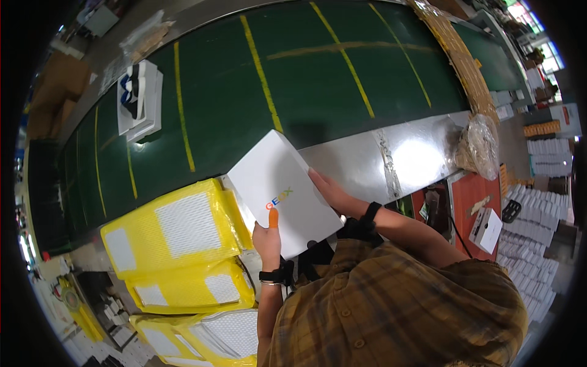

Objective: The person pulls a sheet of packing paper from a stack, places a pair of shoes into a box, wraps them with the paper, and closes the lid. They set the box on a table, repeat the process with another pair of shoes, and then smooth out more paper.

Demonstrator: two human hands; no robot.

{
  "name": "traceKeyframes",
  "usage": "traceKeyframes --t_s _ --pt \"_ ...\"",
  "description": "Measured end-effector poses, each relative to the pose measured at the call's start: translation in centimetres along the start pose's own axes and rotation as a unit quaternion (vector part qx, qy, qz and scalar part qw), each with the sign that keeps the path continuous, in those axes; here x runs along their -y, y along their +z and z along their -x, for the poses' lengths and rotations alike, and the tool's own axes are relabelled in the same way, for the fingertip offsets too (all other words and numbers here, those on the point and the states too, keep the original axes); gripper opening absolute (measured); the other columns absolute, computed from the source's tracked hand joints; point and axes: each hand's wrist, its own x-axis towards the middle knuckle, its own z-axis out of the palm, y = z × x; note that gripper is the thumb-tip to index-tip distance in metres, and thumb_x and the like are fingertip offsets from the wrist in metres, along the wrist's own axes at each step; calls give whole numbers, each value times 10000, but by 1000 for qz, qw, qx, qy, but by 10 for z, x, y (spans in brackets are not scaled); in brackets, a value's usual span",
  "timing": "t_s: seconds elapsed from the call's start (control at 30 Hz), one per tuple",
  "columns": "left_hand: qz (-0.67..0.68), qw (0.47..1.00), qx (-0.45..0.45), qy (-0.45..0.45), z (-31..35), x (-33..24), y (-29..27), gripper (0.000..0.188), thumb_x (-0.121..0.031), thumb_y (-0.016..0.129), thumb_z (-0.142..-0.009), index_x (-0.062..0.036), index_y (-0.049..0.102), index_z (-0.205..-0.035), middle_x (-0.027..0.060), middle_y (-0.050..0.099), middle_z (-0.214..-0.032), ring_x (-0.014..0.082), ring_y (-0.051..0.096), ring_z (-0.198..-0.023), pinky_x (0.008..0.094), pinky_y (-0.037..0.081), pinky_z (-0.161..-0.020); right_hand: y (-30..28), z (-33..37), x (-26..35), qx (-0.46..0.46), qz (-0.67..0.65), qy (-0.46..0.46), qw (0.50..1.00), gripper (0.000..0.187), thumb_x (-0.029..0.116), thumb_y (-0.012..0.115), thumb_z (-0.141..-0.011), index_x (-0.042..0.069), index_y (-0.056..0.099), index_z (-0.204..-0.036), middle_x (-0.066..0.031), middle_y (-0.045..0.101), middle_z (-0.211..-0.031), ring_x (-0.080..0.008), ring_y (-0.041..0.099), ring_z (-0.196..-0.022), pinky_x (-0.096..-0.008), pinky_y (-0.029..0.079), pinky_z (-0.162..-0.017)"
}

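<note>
A closed white box (pixel 269 174) with small coloured lettering on its lid is held between my two hands, tilted over the belt's near edge. My left hand (pixel 267 243) grips its near left side, the thumb in an orange finger cover lying on the lid. Along the box's right side lies my right hand (pixel 330 192), its fingers partly hidden by the box. Both wrists wear black bands. Under and left of the box are yellow-edged packs (pixel 177 229) with white mesh-like panels, stacked beside the belt.
A green conveyor belt (pixel 214 92) with yellow cross lines runs beyond me. On its left part sits an open white box (pixel 139 101) with a dark, white and blue item. A metal ledge (pixel 361 156) borders it. Crumpled clear plastic (pixel 478 145) and another white box (pixel 486 230) are at right.
</note>
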Motion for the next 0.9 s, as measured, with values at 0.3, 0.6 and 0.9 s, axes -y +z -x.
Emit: traceKeyframes --t_s 0.3,0.6,0.9 --pt "48 994 34 -95 1 52 36 648 -451 630 -937 106 542 -1256 209 663 -1171 356 645 -1034 426 479 -912 10 -2 -16 -111 208 -63 970 669 619 426 -951 -11 633 -1042 -251 663 -1048 -421 629 -996 -459 488 -889" --pt "359 853 285 -249 19 -26 61 721 -494 588 -939 13 414 -1421 130 534 -1392 295 553 -1217 404 428 -1031 -73 32 -53 73 -26 30 997 1014 586 636 -810 45 194 -1544 -233 238 -1558 -352 198 -1461 -426 206 -1177" --pt "190 775 600 -60 91 -179 217 536 -251 584 -980 -48 408 -1444 62 565 -1283 131 572 -1043 307 476 -897 -289 277 -128 -217 -461 -129 851 742 37 629 -818 -12 301 -1481 -158 579 -1271 -226 607 -1124 -353 493 -969"
